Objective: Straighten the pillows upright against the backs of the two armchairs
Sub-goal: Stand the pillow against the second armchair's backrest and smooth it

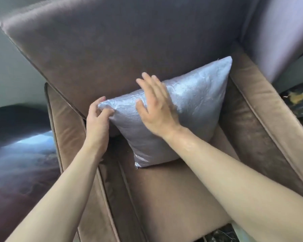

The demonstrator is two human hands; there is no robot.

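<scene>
The shiny silver pillow (182, 109) stands on the seat of the brown armchair (164, 189), leaning on its back cushion (103, 49). The left hand (97, 123) has a tight grip on the pillow's top left corner. The right hand (156, 109) lies flat and wide open on the pillow's front, just beside that grip.

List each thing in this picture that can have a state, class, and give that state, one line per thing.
Pillow: standing on the seat, leaning on the chair back, tilted rather than square.
Left hand: pinching the pillow's upper left corner.
Right hand: open, palm flat on the pillow's front, blurred.
Armchair: seat bare apart from the pillow.
Back cushion: upright behind the pillow.
</scene>
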